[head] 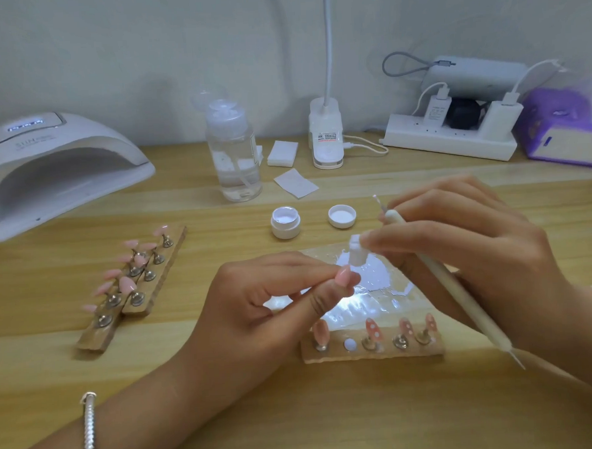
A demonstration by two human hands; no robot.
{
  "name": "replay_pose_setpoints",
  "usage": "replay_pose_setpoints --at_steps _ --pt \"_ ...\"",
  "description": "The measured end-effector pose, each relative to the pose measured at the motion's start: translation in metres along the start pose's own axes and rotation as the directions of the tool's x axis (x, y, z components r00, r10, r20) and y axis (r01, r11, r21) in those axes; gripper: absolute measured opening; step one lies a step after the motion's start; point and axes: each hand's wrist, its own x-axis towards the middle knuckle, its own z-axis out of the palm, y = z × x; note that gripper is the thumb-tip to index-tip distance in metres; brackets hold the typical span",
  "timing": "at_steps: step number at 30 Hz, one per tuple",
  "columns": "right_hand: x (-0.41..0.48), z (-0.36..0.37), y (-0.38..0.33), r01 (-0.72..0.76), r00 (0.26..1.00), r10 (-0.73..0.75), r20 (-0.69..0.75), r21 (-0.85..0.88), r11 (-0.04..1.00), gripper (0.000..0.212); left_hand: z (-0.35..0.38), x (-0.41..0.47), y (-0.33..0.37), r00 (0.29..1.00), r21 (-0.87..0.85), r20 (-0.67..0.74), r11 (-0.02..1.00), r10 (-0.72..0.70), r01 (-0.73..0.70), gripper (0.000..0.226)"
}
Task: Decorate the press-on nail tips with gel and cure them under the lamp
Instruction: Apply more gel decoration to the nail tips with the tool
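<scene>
My left hand (274, 304) pinches a pink nail tip (343, 276) between thumb and fingers above a foil-covered palette (377, 299) smeared with white gel. My right hand (460, 246) holds a long white dotting pen (452, 284) slanting down to the right, and its fingertips pinch a small folded white pad (357, 253) just above the nail tip. In front stands a wooden holder (373, 352) with several decorated tips on metal stands. An open jar of white gel (286, 221) and its lid (342, 215) sit behind the palette. The white curing lamp (55, 168) is at the far left.
Two wooden holders (130, 288) with several plain pink tips lie at the left. A clear pump bottle (232, 152), white wipe pads (282, 153), a desk lamp base (326, 137), a power strip (451, 137) with chargers and a purple tissue pack (564, 131) line the back.
</scene>
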Motion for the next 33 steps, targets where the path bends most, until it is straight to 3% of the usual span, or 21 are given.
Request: replay_pose_setpoints --at_steps 6,15,21,24,27,31,33 --pt "-0.002 0.003 -0.013 0.13 0.991 -0.132 0.024 0.074 0.989 0.016 -0.002 0.001 0.0 0.998 0.064 0.034 0.997 0.045 -0.047 0.013" --pt "-0.002 0.003 -0.01 0.134 0.991 -0.135 0.018 0.036 0.99 0.015 -0.002 0.001 0.0 0.999 0.012 0.05 1.0 0.016 -0.016 0.015" --pt "-0.001 0.0 -0.009 0.217 0.976 -0.218 -0.009 -0.072 0.974 0.032 -0.002 0.001 -0.001 0.999 0.036 0.045 0.999 0.007 -0.009 0.016" --pt "-0.001 -0.001 0.0 0.245 0.969 -0.244 0.024 -0.153 0.957 0.028 -0.003 0.0 0.0 0.998 0.015 0.061 1.0 0.024 -0.025 0.013" --pt "-0.001 -0.002 0.01 0.171 0.985 -0.17 0.022 -0.179 0.969 0.01 -0.001 -0.001 0.002 0.998 -0.041 0.062 0.999 0.002 0.0 0.011" --pt "0.0 -0.003 0.004 0.084 0.995 -0.09 -0.051 -0.118 0.989 0.01 -0.001 -0.002 0.0 0.99 -0.243 0.031 0.959 -0.141 0.144 0.016" --pt "0.001 -0.003 -0.004 0.113 0.993 -0.115 -0.035 -0.071 0.991 0.012 -0.001 -0.003 -0.001 0.99 -0.224 0.056 0.965 -0.126 0.136 0.017"
